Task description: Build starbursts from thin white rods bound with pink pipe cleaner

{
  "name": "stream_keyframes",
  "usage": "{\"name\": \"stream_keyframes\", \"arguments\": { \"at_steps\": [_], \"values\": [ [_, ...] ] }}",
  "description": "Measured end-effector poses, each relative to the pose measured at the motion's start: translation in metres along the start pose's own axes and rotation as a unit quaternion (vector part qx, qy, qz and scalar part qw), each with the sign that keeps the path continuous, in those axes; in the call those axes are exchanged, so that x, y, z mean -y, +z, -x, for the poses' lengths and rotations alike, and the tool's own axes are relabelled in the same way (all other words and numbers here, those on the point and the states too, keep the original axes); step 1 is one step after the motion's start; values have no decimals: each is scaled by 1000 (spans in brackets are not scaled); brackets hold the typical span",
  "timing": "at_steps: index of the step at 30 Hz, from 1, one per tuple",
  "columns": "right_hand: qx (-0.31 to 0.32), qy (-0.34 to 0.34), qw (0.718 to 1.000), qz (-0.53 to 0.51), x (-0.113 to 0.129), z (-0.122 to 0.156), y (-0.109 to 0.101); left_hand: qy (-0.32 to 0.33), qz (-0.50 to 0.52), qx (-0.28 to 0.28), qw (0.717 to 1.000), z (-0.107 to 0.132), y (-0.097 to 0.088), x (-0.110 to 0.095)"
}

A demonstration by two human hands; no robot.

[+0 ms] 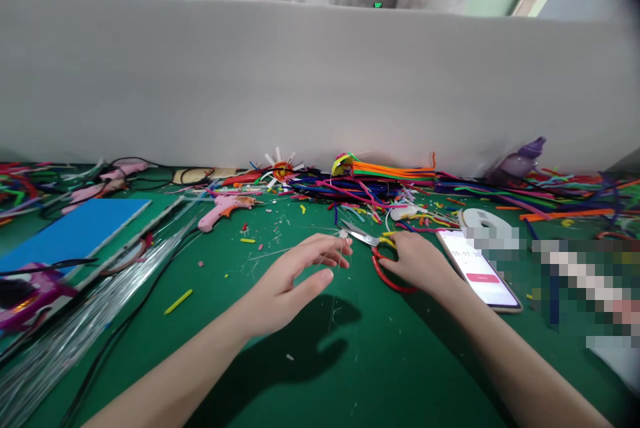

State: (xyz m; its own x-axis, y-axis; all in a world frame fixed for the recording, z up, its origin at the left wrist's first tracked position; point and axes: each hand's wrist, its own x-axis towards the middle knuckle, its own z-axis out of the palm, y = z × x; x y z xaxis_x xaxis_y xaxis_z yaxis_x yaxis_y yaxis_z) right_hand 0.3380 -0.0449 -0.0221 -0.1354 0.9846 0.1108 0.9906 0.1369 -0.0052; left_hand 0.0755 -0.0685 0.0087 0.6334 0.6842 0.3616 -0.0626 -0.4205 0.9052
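Note:
My left hand (293,281) is above the green table, fingers stretched out and thumb apart. A small whitish bit (343,233) shows at its fingertips; I cannot tell whether it touches them. Thin clear strands hang around these fingers. On the right, my right hand (417,258) has its fingers closed at the handles of a pair of scissors (367,238). The blades point away to the left, slightly apart, and the red and yellow handles are partly covered by the fingers. A phone (483,275) with a lit screen lies beside my right wrist.
A pink glue gun (220,211) lies behind my left hand. Clear sticks (135,281) and a blue sheet (75,228) are to the left. Colourful pipe cleaners (390,171) line the grey partition (320,81). A white roll (487,225) sits near the phone; scraps dot the table (400,368).

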Motion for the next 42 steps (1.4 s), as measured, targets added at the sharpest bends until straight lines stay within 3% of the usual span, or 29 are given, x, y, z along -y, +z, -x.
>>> {"name": "stream_keyframes", "arguments": {
  "at_steps": [2,4,7,9,18,21,24,29,34,42],
  "values": [
    [-72,-7,997,-3,6,5,-15,-2,-16,15,1000,0,0,-1],
    [-158,-47,982,-92,17,14,-34,-6,-43,27,999,0,0,-3],
    [-149,-181,936,-261,35,28,-58,2,-82,45,996,1,1,-6],
    [-124,-226,922,-288,45,35,-64,14,-99,46,994,1,4,-7],
    [-180,-223,904,-316,50,37,-55,11,-112,68,991,2,9,-11],
    [-203,-195,905,-320,49,36,-59,7,-37,88,995,2,7,-6],
    [-227,-160,904,-325,49,35,-62,-29,104,80,991,2,9,8],
    [-252,-140,895,-341,50,36,-63,-116,333,45,935,2,22,32],
    [-265,-135,883,-363,54,37,-59,-151,369,30,917,4,36,43],
    [-195,-158,869,-427,64,38,-48,-132,462,-17,877,5,38,44]
  ]
}}
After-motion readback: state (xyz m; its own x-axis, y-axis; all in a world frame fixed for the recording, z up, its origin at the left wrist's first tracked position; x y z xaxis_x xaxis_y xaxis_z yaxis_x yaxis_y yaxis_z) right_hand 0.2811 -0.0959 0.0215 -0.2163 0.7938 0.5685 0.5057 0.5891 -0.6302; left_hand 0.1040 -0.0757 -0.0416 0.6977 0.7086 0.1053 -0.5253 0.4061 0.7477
